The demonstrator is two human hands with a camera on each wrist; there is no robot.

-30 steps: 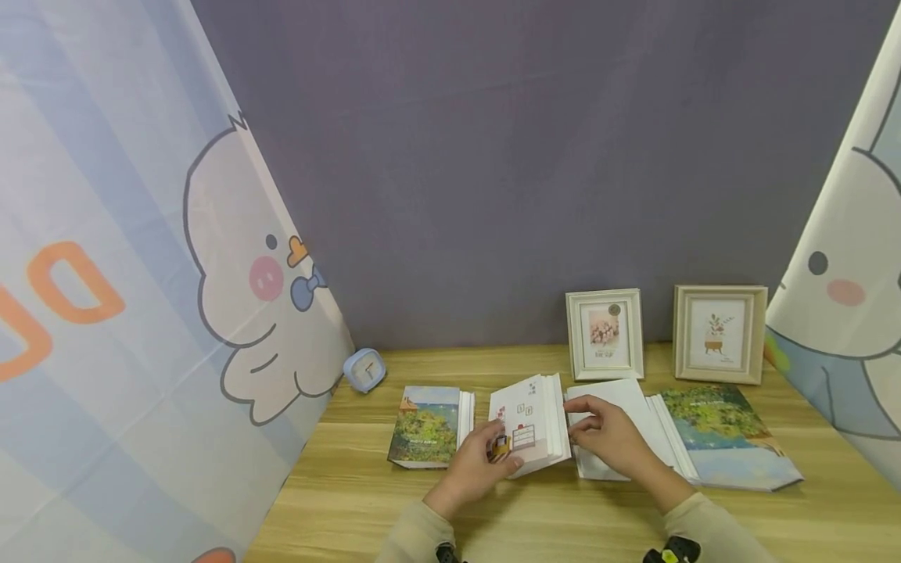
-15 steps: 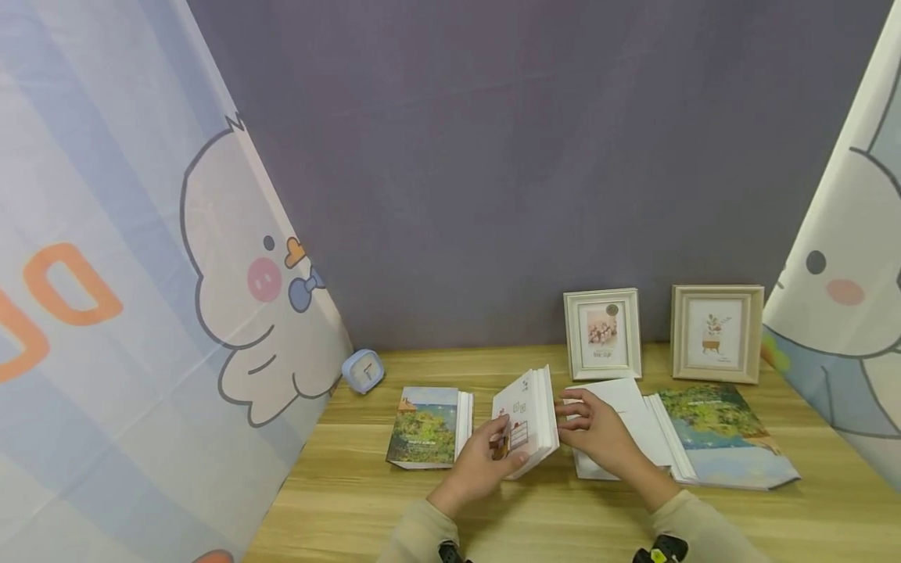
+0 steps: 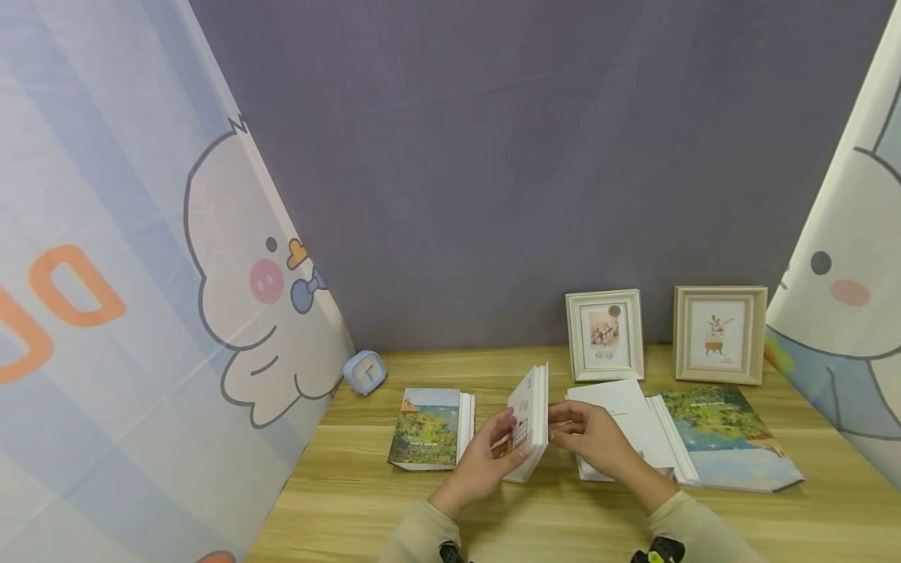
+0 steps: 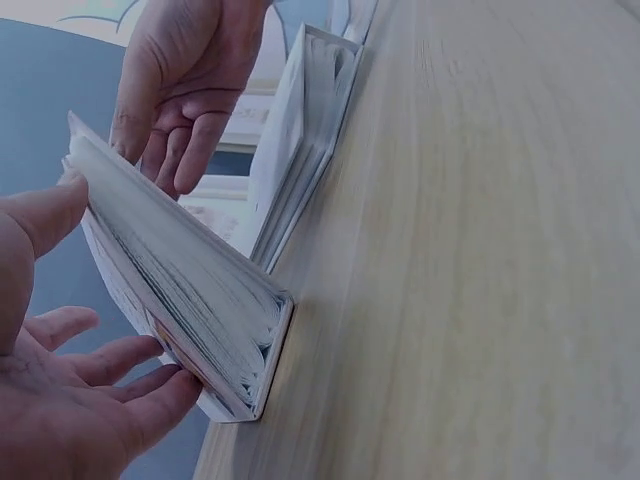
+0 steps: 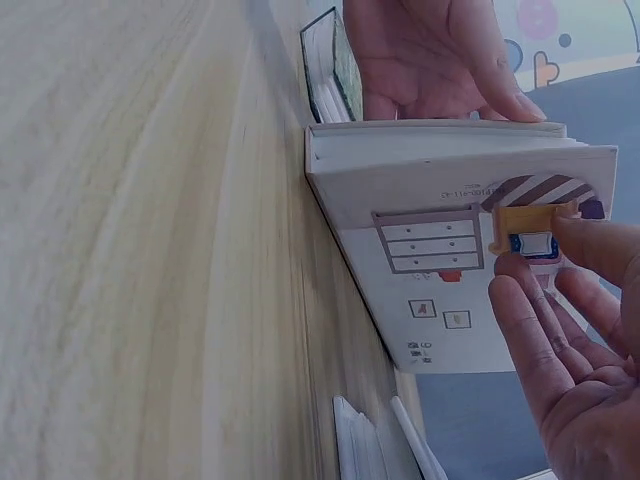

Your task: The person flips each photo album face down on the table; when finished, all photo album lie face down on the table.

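Observation:
A thick white photo album (image 3: 522, 400) with printed furniture drawings stands tilted on the table, pages towards me. My left hand (image 3: 484, 460) holds it, thumb at the page edges and fingers against one cover. My right hand (image 3: 598, 439) touches the opposite cover with its fingers loosely bent. In the right wrist view, this cover (image 5: 450, 320) shows a drawn dresser and a yellow chair, with my right fingertips (image 5: 513, 268) beside the chair. The left wrist view shows the page block (image 4: 190, 265) closed and the lower edge on the wood.
A landscape-covered photo album (image 3: 425, 430) lies left. On the right lie a white album (image 3: 615, 403) and another landscape-covered album (image 3: 725, 438). Two picture frames (image 3: 629, 372) (image 3: 756, 372) and a blue clock (image 3: 365, 372) stand along the back of the wooden table (image 3: 338, 500).
The white album has turned from lying slanted, cover up, to standing nearly upright, its pages now facing me. My right hand has followed it slightly leftwards; my left hand keeps its hold.

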